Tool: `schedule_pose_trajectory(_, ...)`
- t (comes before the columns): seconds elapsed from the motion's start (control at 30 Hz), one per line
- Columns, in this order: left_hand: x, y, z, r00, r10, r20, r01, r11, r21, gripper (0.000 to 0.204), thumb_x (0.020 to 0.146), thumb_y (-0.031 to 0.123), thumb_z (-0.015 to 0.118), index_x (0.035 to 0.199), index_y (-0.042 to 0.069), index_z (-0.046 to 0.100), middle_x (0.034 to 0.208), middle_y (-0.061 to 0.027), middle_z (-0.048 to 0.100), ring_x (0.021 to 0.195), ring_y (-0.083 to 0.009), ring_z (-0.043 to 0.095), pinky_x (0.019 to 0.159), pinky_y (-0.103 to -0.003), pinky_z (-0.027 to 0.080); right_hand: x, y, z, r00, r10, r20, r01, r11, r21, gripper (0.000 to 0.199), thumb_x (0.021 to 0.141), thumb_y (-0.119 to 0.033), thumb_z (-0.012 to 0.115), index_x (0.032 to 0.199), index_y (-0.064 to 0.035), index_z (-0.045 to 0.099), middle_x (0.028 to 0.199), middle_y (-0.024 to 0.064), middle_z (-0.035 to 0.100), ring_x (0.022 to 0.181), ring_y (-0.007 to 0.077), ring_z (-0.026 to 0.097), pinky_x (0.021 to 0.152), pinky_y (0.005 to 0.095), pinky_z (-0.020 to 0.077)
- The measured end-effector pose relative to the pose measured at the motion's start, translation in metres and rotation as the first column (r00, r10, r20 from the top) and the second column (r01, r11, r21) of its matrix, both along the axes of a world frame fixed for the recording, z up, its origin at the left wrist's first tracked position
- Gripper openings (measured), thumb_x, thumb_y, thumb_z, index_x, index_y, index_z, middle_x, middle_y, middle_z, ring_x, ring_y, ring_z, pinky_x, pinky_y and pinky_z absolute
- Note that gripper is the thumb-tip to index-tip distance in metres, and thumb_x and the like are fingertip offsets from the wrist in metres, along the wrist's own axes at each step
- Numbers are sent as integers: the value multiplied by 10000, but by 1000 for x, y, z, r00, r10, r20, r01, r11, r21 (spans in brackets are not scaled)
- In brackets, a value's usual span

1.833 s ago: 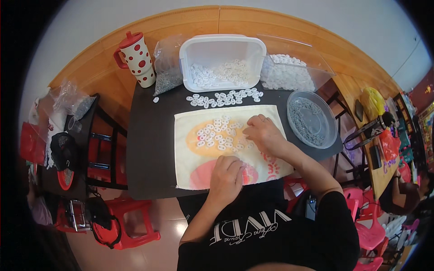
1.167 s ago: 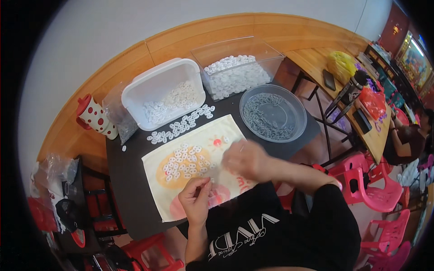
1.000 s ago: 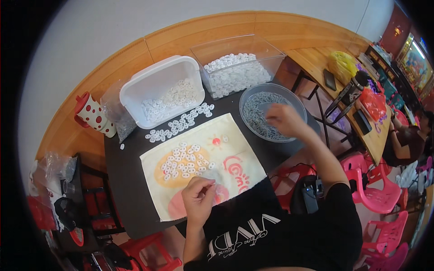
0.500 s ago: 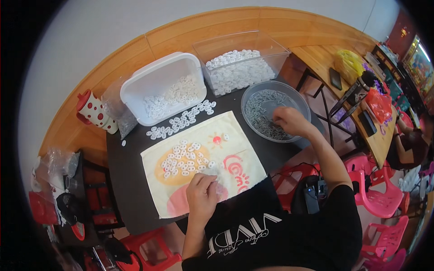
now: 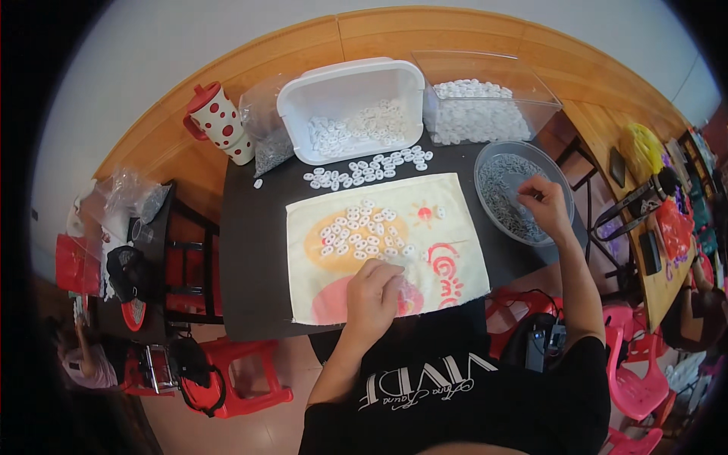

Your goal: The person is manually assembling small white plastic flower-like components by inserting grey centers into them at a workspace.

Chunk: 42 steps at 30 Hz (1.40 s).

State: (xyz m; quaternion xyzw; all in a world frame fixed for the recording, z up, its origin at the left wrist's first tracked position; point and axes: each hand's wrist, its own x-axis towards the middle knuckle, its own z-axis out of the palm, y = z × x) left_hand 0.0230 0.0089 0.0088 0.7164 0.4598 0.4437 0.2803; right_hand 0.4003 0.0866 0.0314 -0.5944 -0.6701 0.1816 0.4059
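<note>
My left hand (image 5: 371, 294) is closed, fingertips together, over the near edge of a cream towel (image 5: 466, 197) with coloured prints. Beside its fingertips lies something clear or whitish that I cannot make out. Several small white oval pieces with two holes (image 5: 360, 231) are spread on the towel's orange print. Over a round translucent basin (image 5: 523, 148) at the right, my right hand (image 5: 547, 205) is pinched, thumb against fingers. Many small grey metal screws (image 5: 497, 186) line that basin. Whatever either hand may hold is hidden or too small to name.
Behind the towel lies a row of white pieces (image 5: 368, 171) on the dark table (image 5: 254, 265). A white tub (image 5: 292, 136) and a clear box (image 5: 485, 121) hold more. A spotted tumbler (image 5: 220, 125) and a bag of screws (image 5: 269, 148) stand far left. Red stools (image 5: 246, 379) are below.
The view has turned, shifting the table's contents to the right. My right hand's fingers have come up from among the screws into a pinch. The left hand stays closed over the towel.
</note>
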Motion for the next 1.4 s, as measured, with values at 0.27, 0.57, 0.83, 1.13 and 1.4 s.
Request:
schedule_pose_trajectory(0.27, -7, 5, -7, 805, -10, 593, 226, 929, -292, 137, 886, -81, 655, 1006, -31, 698, 891, -43, 659, 766, -92, 612, 681, -228, 487, -45, -14, 17, 912, 22, -410, -1, 999, 51, 97, 842, 76, 676, 900, -1, 688, 818, -15, 652, 795, 66, 604, 721, 212, 475)
schedule_pose_trajectory(0.57, -4, -4, -3, 759, -17, 651, 222, 946, -235, 157, 902, -85, 649, 1044, -35, 691, 928, -38, 667, 786, -86, 636, 702, -227, 515, -199, -65, -7, 769, 451, -453, -411, 891, 190, 151, 863, 120, 675, 989, 36, 683, 934, 71, 679, 861, 129, 624, 756, 255, 482)
schedule_pose_trajectory(0.83, -9, -11, 0, 730, -14, 683, 219, 952, -213, 193, 917, -78, 645, 1105, -41, 672, 967, -50, 669, 803, -96, 654, 711, -235, 542, -213, -68, -12, 766, 442, -467, -401, 896, 190, 141, 859, 125, 676, 972, 41, 675, 926, 83, 678, 850, 142, 627, 750, 261, 483)
schedule_pose_trajectory(1.13, -11, -11, -4, 735, -5, 678, 197, 959, -206, 168, 917, -74, 649, 1082, -46, 667, 972, -56, 659, 803, -100, 653, 719, -235, 540, -218, -65, -4, 814, 487, -317, -405, 867, 291, 143, 835, 122, 694, 937, 27, 662, 855, 111, 674, 770, 189, 638, 674, 282, 474)
schedule_pose_trajectory(1.4, -5, -16, -4, 760, 27, 650, 84, 987, -139, 144, 911, -80, 648, 1052, -54, 662, 964, -51, 648, 804, -90, 629, 717, -223, 509, -223, -62, -5, 856, 507, -103, -420, 796, 435, 178, 791, 138, 662, 913, 11, 639, 808, 123, 647, 713, 268, 629, 623, 326, 475)
